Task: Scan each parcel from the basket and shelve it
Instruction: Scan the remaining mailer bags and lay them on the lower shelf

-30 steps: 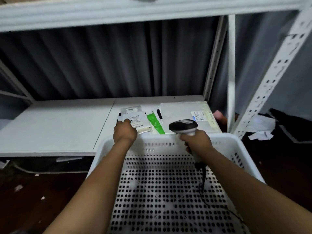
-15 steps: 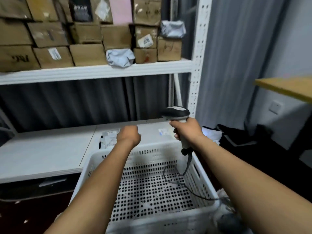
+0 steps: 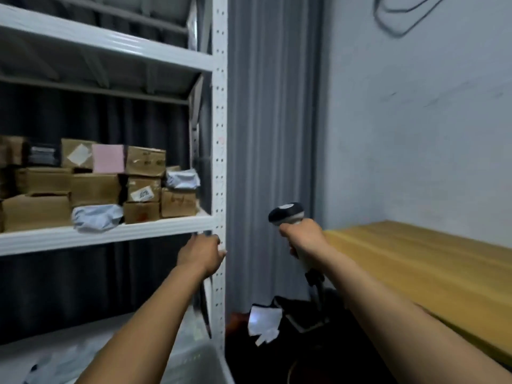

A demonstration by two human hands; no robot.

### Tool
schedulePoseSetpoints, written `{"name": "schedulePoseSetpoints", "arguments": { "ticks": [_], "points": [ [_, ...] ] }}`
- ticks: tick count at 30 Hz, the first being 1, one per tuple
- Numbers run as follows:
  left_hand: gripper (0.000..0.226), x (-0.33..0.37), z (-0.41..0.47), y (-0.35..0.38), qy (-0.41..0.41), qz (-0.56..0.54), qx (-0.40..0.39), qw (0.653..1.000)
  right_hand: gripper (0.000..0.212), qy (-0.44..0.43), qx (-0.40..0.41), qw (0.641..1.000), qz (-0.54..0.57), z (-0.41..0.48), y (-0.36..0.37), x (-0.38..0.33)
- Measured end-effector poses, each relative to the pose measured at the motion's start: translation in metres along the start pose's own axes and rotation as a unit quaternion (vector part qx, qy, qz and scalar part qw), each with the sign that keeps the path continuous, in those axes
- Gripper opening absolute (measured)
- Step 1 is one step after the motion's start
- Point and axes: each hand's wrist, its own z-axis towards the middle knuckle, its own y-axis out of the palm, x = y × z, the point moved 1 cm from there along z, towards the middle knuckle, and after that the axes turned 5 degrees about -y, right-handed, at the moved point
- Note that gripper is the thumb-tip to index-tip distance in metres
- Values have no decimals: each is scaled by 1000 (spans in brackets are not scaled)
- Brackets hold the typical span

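Brown cardboard boxes (image 3: 94, 189) and grey plastic-bag parcels (image 3: 97, 217) sat stacked left of centre on white metal shelf (image 3: 110, 235), labels outward, probably for reading. Left hand (image 3: 201, 252) beside shelf upright, fingers curled; whether it held anything, could not tell, blurred. White perforated plastic basket (image 3: 199, 358) at bottom centre. Right hand (image 3: 303, 239) gripped black-and-white handheld scanner (image 3: 286, 213), head up, likely kept ready.

Both bare forearms reach forward and upward, elbows low. Left hand (image 3: 201, 252): fingers curled into a fist, back of the hand uppermost. Right hand (image 3: 303, 239): wrapped round the handle of a scanner (image 3: 286, 213), whose head projects above the grip.
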Motion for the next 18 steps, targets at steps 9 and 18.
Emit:
{"name": "schedulePoseSetpoints", "arguments": {
  "ticks": [9, 18],
  "points": [
    [49, 125, 48, 12, 121, 5, -15, 992, 9, 13, -27, 985, -167, 45, -130, 25],
    [46, 196, 99, 39, 188, -16, -21, 982, 26, 52, 142, 937, -313, 89, -196, 77]
  ]
}}
